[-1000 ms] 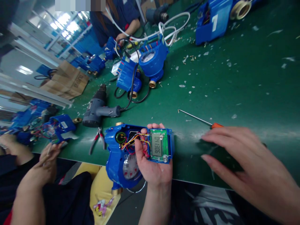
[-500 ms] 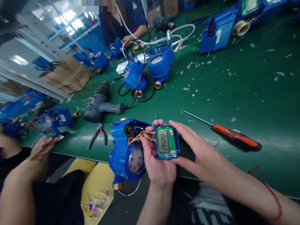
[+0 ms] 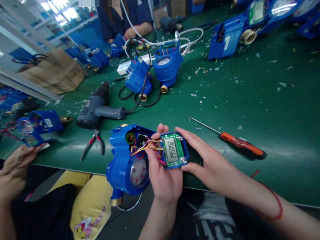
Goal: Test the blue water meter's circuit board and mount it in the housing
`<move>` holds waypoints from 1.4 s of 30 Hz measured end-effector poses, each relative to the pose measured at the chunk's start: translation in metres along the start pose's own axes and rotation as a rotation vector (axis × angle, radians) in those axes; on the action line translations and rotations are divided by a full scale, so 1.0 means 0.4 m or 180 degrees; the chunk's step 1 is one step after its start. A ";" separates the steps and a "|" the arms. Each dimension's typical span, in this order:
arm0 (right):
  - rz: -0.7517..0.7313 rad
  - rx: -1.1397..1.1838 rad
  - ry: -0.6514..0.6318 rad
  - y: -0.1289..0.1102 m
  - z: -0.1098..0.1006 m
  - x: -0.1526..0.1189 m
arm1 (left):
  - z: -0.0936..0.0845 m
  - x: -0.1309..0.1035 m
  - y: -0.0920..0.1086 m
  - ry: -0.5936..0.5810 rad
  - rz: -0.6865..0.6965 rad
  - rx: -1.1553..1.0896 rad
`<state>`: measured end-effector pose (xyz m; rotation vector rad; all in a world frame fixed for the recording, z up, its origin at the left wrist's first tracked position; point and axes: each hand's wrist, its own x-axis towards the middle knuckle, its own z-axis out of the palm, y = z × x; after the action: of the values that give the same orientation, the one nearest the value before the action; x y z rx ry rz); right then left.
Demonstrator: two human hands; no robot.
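1. The left hand was grasping a small blue case, which lay over the palm and the fingers, with the thumb at its wired side.
2. The right hand was also closed on this case, pinching its other side between thumb and fingers.
3. Inside the case there was a green circuit board, and on the board a grey display with dark digits.
4. Several coloured wires went from the case into the open compartment of a blue meter.
5. In that compartment there were a round green-rimmed part and a black part.
6. The meter was just beside the left hand, at the near edge of the green bench; its lower end reached past the edge.
7. A screwdriver lay beyond the right hand, and pliers lay near the meter, below a heat gun.
8. Farther back stood a cardboard box; its contents I could not tell.
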<state>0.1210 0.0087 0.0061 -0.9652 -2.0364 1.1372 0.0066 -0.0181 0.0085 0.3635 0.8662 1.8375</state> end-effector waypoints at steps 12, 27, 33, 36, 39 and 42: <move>0.0099 -0.0109 -0.0038 -0.001 -0.014 -0.003 | -0.046 -0.059 0.044 -0.0300 -0.0530 0.0041; -0.0456 -0.0967 0.0212 -0.021 -0.015 -0.017 | -0.039 -0.054 0.042 0.0245 -0.0662 0.0776; -0.0507 -0.0964 0.0224 -0.025 -0.018 -0.018 | -0.036 -0.053 0.047 0.0204 -0.0726 0.0633; -0.0497 -0.0937 0.0211 -0.024 -0.018 -0.018 | -0.032 -0.052 0.047 0.0160 -0.0728 0.0621; -0.0494 -0.0911 0.0222 -0.022 -0.017 -0.017 | -0.028 -0.052 0.046 0.0069 -0.0738 0.0589; -0.0489 -0.0892 0.0237 -0.021 -0.016 -0.016 | -0.023 -0.053 0.045 0.0045 -0.0775 0.0626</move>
<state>0.1272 0.0031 0.0153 -0.9479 -2.2045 0.7382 -0.0021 -0.0446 0.0177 0.3515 1.0571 1.5374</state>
